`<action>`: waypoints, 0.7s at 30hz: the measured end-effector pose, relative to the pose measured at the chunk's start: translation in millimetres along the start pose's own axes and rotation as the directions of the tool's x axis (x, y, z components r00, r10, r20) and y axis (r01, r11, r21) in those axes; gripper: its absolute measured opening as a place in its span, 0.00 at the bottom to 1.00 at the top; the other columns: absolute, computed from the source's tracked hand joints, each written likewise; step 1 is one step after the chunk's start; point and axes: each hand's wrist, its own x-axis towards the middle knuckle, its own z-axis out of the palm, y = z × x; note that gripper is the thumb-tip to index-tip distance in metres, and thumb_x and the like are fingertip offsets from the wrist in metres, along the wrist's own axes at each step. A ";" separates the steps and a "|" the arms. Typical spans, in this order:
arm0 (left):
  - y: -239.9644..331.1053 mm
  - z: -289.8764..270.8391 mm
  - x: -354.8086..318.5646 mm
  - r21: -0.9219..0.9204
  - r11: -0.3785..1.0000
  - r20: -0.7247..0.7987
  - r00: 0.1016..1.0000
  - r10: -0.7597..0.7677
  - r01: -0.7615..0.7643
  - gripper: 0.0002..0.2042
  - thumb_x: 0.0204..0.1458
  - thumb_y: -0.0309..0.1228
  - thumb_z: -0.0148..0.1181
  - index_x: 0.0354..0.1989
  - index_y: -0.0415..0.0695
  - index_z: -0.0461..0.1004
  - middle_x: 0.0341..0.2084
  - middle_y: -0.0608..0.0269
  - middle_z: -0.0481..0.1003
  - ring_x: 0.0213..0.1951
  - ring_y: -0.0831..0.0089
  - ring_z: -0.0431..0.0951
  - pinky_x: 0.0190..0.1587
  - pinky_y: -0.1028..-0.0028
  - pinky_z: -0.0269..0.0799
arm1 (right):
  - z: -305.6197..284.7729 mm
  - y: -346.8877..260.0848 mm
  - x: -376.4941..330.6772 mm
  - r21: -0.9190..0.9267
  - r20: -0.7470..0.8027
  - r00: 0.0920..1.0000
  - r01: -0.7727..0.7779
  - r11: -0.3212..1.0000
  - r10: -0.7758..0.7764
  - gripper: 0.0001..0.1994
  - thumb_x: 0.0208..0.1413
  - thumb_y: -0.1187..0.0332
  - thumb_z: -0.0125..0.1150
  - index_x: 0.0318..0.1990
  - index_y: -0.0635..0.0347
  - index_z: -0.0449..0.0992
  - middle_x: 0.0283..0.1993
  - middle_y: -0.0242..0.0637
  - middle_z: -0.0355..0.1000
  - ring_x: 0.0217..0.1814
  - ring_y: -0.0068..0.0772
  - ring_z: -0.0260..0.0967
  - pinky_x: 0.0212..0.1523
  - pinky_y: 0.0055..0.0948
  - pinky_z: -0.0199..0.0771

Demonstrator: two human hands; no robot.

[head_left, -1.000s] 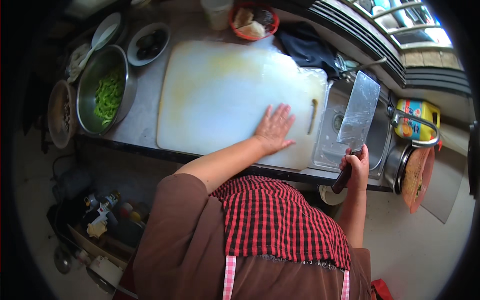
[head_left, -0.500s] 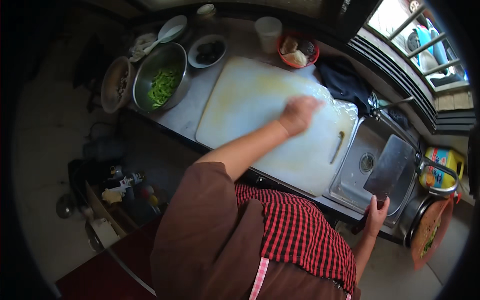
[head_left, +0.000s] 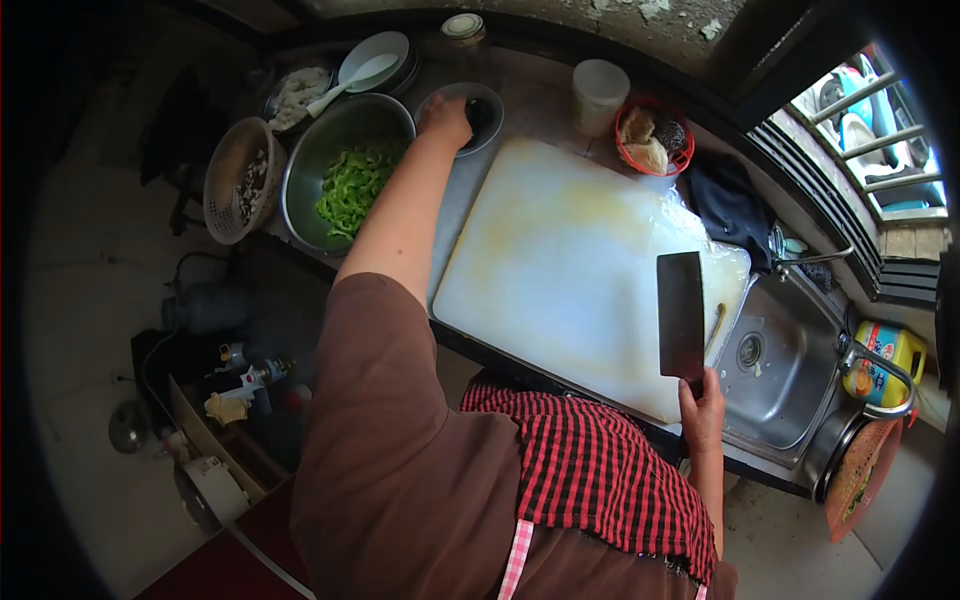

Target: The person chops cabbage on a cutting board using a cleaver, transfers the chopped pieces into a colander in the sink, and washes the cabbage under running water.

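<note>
In my right hand (head_left: 704, 412) is a cleaver (head_left: 681, 312), gripped by its handle, its broad dark blade raised over the right part of the white cutting board (head_left: 545, 270). My left hand (head_left: 446, 121) reaches into a small bowl (head_left: 487, 140) behind the board's left corner. Dark rounded things (head_left: 480, 112) lie in that bowl beside the hand. My left fingers are mostly hidden, so what they touch does not show. Left of this arm stands a steel bowl (head_left: 292, 200) with cut green vegetables (head_left: 350, 190).
A colander (head_left: 218, 205) with small pieces and stacked bowls with a white spoon (head_left: 352, 82) stand at the left. Behind the board are a lidded plastic tub (head_left: 600, 92) and a red basket (head_left: 682, 165). A steel sink (head_left: 785, 350) with a faucet (head_left: 880, 365) borders the right.
My left hand has moved from above the board leftward to the small bowl. My right hand has brought the cleaver from over the sink to over the board. The view has shifted.
</note>
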 end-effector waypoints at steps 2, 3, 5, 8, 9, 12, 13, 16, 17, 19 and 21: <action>-5.1 5.2 6.9 -0.032 0.999 0.012 1.000 -0.027 0.027 0.21 0.43 0.29 0.52 0.50 0.50 0.67 0.53 0.50 0.59 0.51 0.51 0.65 0.51 0.58 0.64 | 11.2 -7.6 -3.6 -0.033 -0.007 1.000 0.000 0.999 0.000 0.10 0.48 0.75 0.54 0.40 0.61 0.67 0.29 0.36 0.66 0.28 0.31 0.61 0.31 0.26 0.64; -7.4 8.1 9.5 -0.057 0.997 0.024 0.998 -0.055 0.057 0.21 0.43 0.29 0.52 0.50 0.50 0.67 0.53 0.50 0.59 0.51 0.50 0.65 0.51 0.58 0.64 | 16.4 -10.8 -5.9 -0.059 -0.009 1.000 0.001 0.998 -0.002 0.10 0.48 0.75 0.54 0.40 0.61 0.67 0.29 0.37 0.67 0.28 0.32 0.61 0.31 0.27 0.64; -11.1 13.1 12.5 -0.103 0.988 0.049 0.992 -0.114 0.119 0.20 0.44 0.29 0.51 0.50 0.49 0.67 0.53 0.50 0.59 0.51 0.50 0.65 0.50 0.59 0.64 | 26.4 -16.1 -11.0 -0.111 -0.012 1.000 0.005 0.994 -0.007 0.11 0.47 0.75 0.54 0.40 0.60 0.68 0.30 0.38 0.67 0.28 0.34 0.62 0.31 0.28 0.65; -3.9 31.9 -15.5 0.028 0.999 -0.507 0.861 0.028 -0.016 0.19 0.45 0.29 0.52 0.48 0.46 0.67 0.50 0.48 0.62 0.48 0.52 0.67 0.49 0.59 0.65 | 36.7 -15.0 -19.6 -0.130 -0.043 0.999 -0.029 0.991 0.023 0.11 0.47 0.75 0.54 0.40 0.60 0.68 0.30 0.39 0.67 0.28 0.36 0.62 0.31 0.30 0.65; -1.7 36.2 -26.0 -0.152 0.956 -0.596 0.795 0.114 -0.252 0.18 0.45 0.31 0.53 0.47 0.45 0.66 0.46 0.49 0.64 0.44 0.53 0.68 0.46 0.59 0.67 | 40.3 -13.8 -20.9 -0.135 -0.054 0.998 -0.043 0.990 0.036 0.11 0.47 0.75 0.54 0.40 0.60 0.68 0.30 0.39 0.68 0.28 0.36 0.63 0.31 0.30 0.65; 5.5 51.0 -74.2 -0.904 0.426 -0.066 0.994 -0.089 -0.022 0.17 0.47 0.34 0.56 0.42 0.37 0.65 0.32 0.51 0.67 0.32 0.59 0.71 0.37 0.63 0.71 | 45.8 -14.2 -23.0 -0.162 -0.120 0.992 -0.066 0.985 0.047 0.11 0.47 0.75 0.54 0.40 0.60 0.68 0.30 0.39 0.68 0.28 0.37 0.63 0.31 0.31 0.65; -4.7 53.3 -77.8 -0.905 0.424 -0.064 0.994 -0.088 -0.021 0.17 0.47 0.34 0.56 0.42 0.37 0.65 0.32 0.51 0.67 0.32 0.59 0.71 0.37 0.63 0.71 | 48.1 -17.3 -24.7 -0.181 -0.146 0.989 -0.045 0.982 0.018 0.11 0.47 0.74 0.54 0.39 0.60 0.68 0.30 0.39 0.68 0.28 0.37 0.63 0.32 0.31 0.65; -21.3 63.2 -77.5 -0.566 -0.663 0.649 0.760 0.008 0.490 0.13 0.50 0.29 0.50 0.39 0.30 0.64 0.27 0.51 0.67 0.26 0.60 0.71 0.30 0.68 0.73 | 47.3 -19.1 -31.5 -0.228 -0.202 0.979 -0.015 0.974 -0.032 0.11 0.47 0.74 0.55 0.39 0.60 0.68 0.30 0.39 0.68 0.28 0.36 0.63 0.32 0.31 0.65; -20.5 61.1 -67.3 -0.520 -0.709 0.654 0.756 0.028 0.477 0.12 0.50 0.26 0.47 0.38 0.28 0.63 0.28 0.49 0.68 0.26 0.60 0.71 0.30 0.68 0.74 | 45.4 -19.8 -31.3 -0.240 -0.205 0.978 -0.023 0.970 -0.027 0.11 0.46 0.74 0.55 0.39 0.60 0.68 0.31 0.39 0.68 0.28 0.36 0.63 0.32 0.31 0.65; -43.6 82.7 -38.8 -0.565 -0.728 0.578 0.816 -0.014 0.388 0.12 0.49 0.24 0.45 0.39 0.26 0.61 0.30 0.44 0.67 0.29 0.56 0.72 0.32 0.65 0.74 | 41.6 -23.4 -28.6 -0.259 -0.190 0.981 -0.008 0.966 -0.043 0.11 0.46 0.74 0.55 0.40 0.60 0.68 0.31 0.39 0.68 0.29 0.36 0.63 0.32 0.30 0.65; -39.1 94.4 -28.5 -0.590 -0.737 0.507 0.862 -0.020 0.330 0.13 0.48 0.21 0.43 0.40 0.24 0.59 0.33 0.39 0.67 0.33 0.53 0.72 0.35 0.63 0.74 | 36.7 -21.5 -27.6 -0.276 -0.201 0.979 -0.019 0.961 -0.039 0.11 0.46 0.74 0.55 0.40 0.60 0.68 0.31 0.39 0.68 0.29 0.37 0.63 0.32 0.30 0.65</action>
